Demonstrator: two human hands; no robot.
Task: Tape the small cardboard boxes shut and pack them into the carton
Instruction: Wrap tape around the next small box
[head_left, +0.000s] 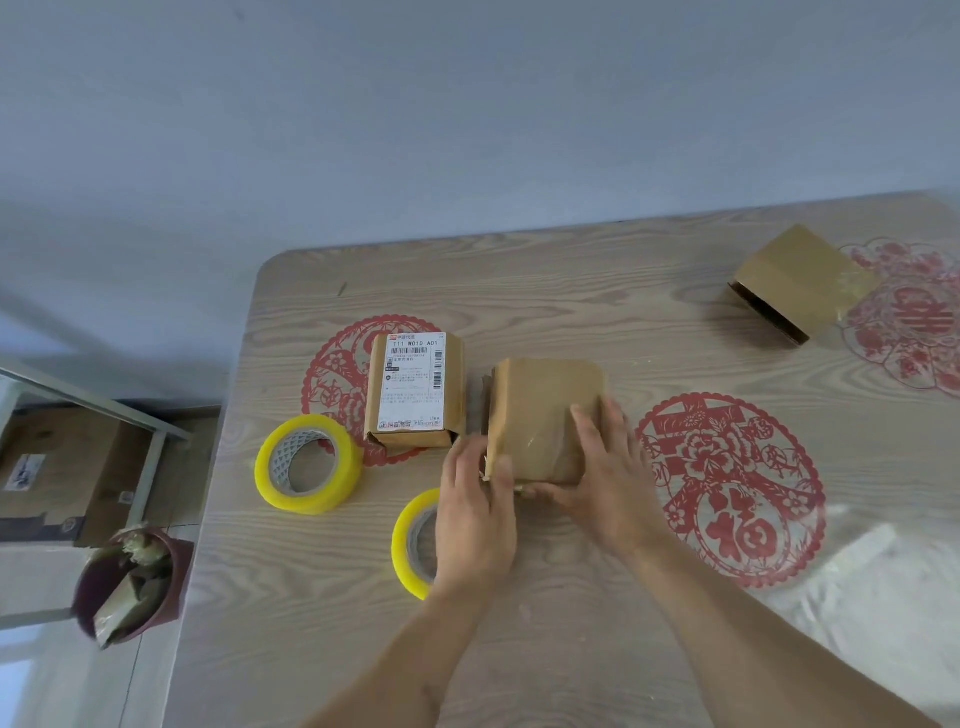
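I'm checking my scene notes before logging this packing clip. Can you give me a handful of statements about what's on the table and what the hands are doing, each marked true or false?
1. Both hands hold the plain brown box. True: the left hand grips its near left corner, and the right hand grips its near right side.
2. Three rolls of yellow tape lie on the table. False: there are two, one roll lying free and another roll partly behind the left hand.
3. The box with the shipping label stands left of the held box. True.
4. The far-right box is stacked on the labelled box. False: it lies alone near the table's far right.
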